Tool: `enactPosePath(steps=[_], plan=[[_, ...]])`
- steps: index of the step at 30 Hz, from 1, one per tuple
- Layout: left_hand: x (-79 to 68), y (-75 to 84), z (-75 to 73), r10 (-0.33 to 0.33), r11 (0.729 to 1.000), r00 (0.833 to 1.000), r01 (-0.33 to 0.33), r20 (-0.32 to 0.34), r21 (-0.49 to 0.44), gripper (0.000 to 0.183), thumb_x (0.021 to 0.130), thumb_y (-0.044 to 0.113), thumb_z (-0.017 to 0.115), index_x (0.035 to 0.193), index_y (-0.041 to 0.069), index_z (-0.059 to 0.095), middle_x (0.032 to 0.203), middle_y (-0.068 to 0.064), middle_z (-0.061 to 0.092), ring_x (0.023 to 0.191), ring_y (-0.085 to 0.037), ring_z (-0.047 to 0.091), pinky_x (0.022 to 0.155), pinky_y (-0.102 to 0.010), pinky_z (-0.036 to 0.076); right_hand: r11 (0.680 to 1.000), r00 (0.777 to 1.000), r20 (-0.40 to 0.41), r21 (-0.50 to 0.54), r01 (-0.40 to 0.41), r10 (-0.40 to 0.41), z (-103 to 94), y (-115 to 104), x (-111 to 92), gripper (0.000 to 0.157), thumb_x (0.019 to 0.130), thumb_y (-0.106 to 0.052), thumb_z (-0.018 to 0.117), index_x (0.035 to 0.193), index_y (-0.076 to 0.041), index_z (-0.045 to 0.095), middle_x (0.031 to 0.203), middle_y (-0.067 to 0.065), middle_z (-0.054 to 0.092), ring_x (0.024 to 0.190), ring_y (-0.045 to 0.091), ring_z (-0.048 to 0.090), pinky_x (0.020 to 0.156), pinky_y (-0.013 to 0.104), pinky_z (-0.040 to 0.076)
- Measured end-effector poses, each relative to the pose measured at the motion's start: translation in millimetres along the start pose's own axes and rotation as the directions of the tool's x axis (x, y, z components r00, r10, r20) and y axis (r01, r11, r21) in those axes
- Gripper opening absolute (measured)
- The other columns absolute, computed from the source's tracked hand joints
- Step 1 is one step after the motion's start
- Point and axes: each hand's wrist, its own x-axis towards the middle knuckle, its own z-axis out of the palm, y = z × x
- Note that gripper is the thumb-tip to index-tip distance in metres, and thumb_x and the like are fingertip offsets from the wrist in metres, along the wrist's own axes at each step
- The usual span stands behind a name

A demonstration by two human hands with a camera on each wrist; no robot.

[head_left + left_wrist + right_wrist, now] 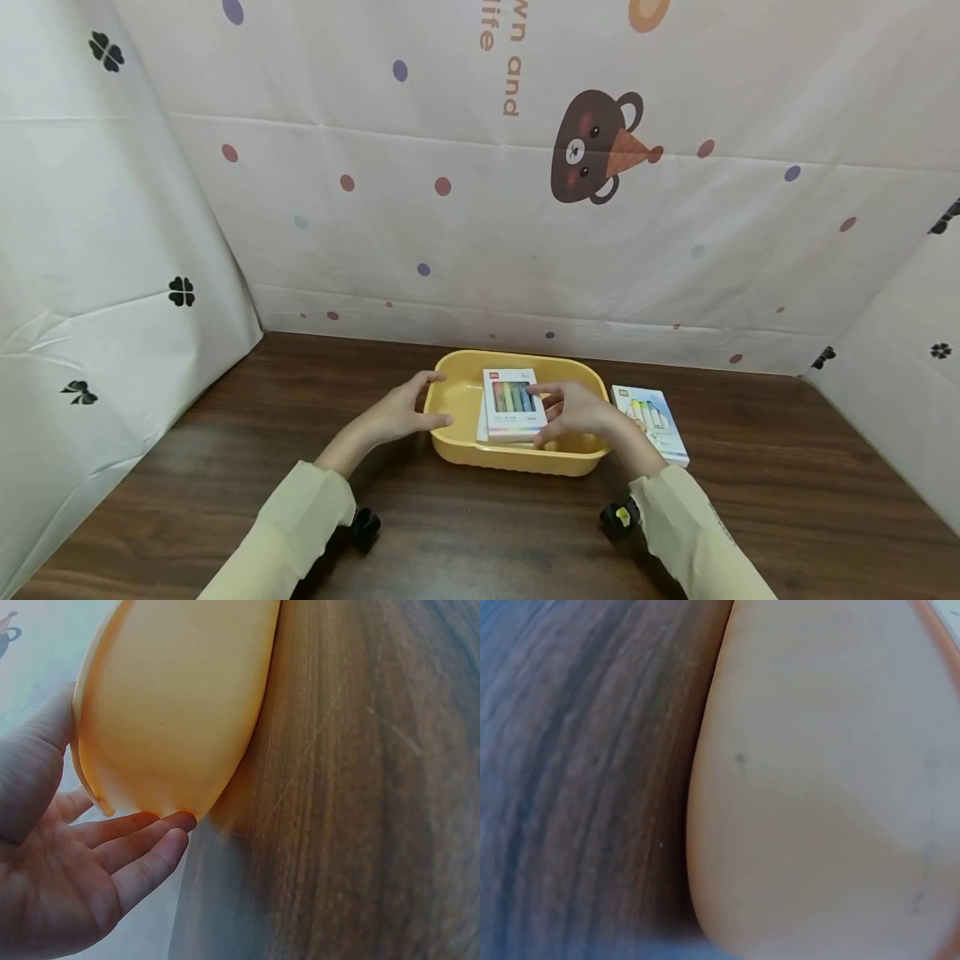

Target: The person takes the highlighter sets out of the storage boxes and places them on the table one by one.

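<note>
A yellow plastic basin (517, 460) rests on the table. In it a white box of coloured markers (514, 425), with a window showing several colours, lies on top of another white box (482, 423) that is mostly hidden. My right hand (576, 410) grips the upper box by its right side, thumb at the near corner and index finger farther back. The right wrist view shows only the basin's outer wall (817, 787), without the hand. At the basin's left end, my left hand (401, 410) holds the rim, thumb and fingers spread around it; its fingers (142, 855) touch the wall.
A second white marker box (671, 433) lies on the dark wooden table (480, 533), just right of the basin and partly behind the right forearm. A patterned white sheet (375, 225) rises directly behind the basin, with more sheeting at both sides.
</note>
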Motion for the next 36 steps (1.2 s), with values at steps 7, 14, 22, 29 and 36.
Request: enactPosePath(steps=[7, 14, 22, 29, 36], plan=[[1.0, -1.1, 0.5, -0.002, 1.0, 1.0, 0.002, -0.003, 0.004, 0.069, 0.079, 0.026, 0.071, 0.136, 0.009, 0.036, 0.138, -0.018, 0.038, 0.126, -0.032, 0.036, 0.098, -0.051, 0.033, 0.999, 1.0, -0.01, 0.044, -0.025, 0.026, -2.4, -2.9, 0.0, 0.078, 0.059, -0.006, 0.084, 0.129, -0.002, 0.049, 0.11, 0.017, 0.054, 0.092, 0.025, 0.051, 0.072, 0.03, 0.045], [1.3, -0.7, 0.4, -0.005, 1.0, 1.0, 0.005, -0.006, 0.003, 0.069, 0.078, 0.027, 0.071, 0.135, 0.009, 0.036, 0.139, -0.018, 0.037, 0.128, -0.033, 0.034, 0.1, -0.052, 0.031, 0.996, 0.999, -0.016, 0.083, -0.038, 0.04, -5.0, -3.5, 1.6, 0.077, 0.06, -0.006, 0.082, 0.129, -0.004, 0.05, 0.112, 0.019, 0.052, 0.095, 0.025, 0.052, 0.074, 0.03, 0.045], [0.8, -1.2, 0.5, -0.003, 1.0, 1.0, 0.003, -0.001, -0.005, 0.069, 0.079, 0.027, 0.071, 0.136, 0.01, 0.036, 0.139, -0.018, 0.037, 0.127, -0.033, 0.034, 0.099, -0.052, 0.032, 0.968, 0.999, 0.008, 0.247, -0.038, 0.037, -4.9, -0.4, 2.5, 0.075, 0.06, 0.004, 0.079, 0.128, 0.002, 0.048, 0.098, 0.015, 0.052, 0.083, 0.02, 0.052, 0.066, 0.025, 0.045], [0.3, -0.4, 0.5, -0.001, 1.0, 1.0, 0.001, -0.008, 0.007, 0.07, 0.078, 0.028, 0.072, 0.135, 0.01, 0.037, 0.138, -0.018, 0.038, 0.127, -0.033, 0.035, 0.099, -0.052, 0.032, 0.95, 0.999, -0.002, 0.31, -0.032, 0.034, -6.2, 0.8, 1.1, 0.073, 0.063, 0.004, 0.077, 0.129, 0.004, 0.046, 0.099, 0.015, 0.055, 0.084, 0.018, 0.056, 0.07, 0.024, 0.047], [1.0, -1.6, 0.7, 0.001, 1.0, 1.0, -0.001, -0.012, 0.01, 0.069, 0.078, 0.027, 0.072, 0.135, 0.01, 0.037, 0.138, -0.018, 0.039, 0.126, -0.032, 0.036, 0.099, -0.052, 0.032, 0.949, 0.999, -0.025, 0.316, -0.022, 0.031, -9.4, 2.2, -4.6, 0.074, 0.065, 0.0, 0.078, 0.131, 0.003, 0.045, 0.103, 0.015, 0.057, 0.086, 0.017, 0.057, 0.071, 0.023, 0.047]])
